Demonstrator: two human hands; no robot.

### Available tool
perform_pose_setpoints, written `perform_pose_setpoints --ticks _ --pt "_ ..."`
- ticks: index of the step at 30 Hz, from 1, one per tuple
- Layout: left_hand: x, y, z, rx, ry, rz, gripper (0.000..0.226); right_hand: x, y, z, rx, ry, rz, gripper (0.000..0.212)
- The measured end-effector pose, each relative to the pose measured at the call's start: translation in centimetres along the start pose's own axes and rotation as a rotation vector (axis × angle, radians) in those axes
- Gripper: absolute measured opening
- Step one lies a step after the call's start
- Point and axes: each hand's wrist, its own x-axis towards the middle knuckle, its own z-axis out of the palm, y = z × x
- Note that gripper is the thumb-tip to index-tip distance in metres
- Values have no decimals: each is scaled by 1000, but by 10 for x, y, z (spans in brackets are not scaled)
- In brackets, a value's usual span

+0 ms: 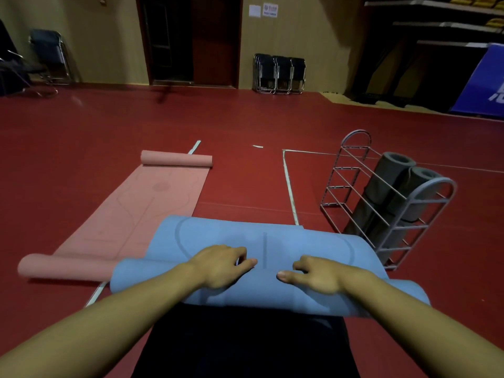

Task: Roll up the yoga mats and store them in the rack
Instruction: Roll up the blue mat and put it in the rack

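Note:
A blue yoga mat [223, 236] lies on the red floor just in front of me, mostly rolled, with a short flat stretch left beyond the roll. My left hand [222, 266] and my right hand [319, 275] both rest on top of the roll near its middle, fingers curled over its far side. To the left a pink yoga mat [141, 208] lies flat with both ends curled. At the right stands a grey wire rack [387, 197] holding two rolled grey mats [392, 173].
Folded chairs [279, 73] stand against the far wall beside a dark doorway. More chairs are at the far left, and a blue banner [482, 83] at the far right. White lines [290, 186] run across the floor between the mats and the rack.

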Motion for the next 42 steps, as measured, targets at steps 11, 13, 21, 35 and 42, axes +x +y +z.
perform_pose_setpoints --ticks 11,13,21,35,42 --pt "4 26 1 407 461 103 40 9 7 6 51 124 109 75" --pt "-3 30 13 414 587 96 46 9 8 7 60 149 116 74" --pt "-8 23 15 99 336 -34 58 13 8 8 116 194 130 81" --pt "25 24 2 154 326 -103 54 3 -12 33 -218 382 126 71" --pt "17 25 21 316 721 80 37 15 -10 41 -384 588 153 82"
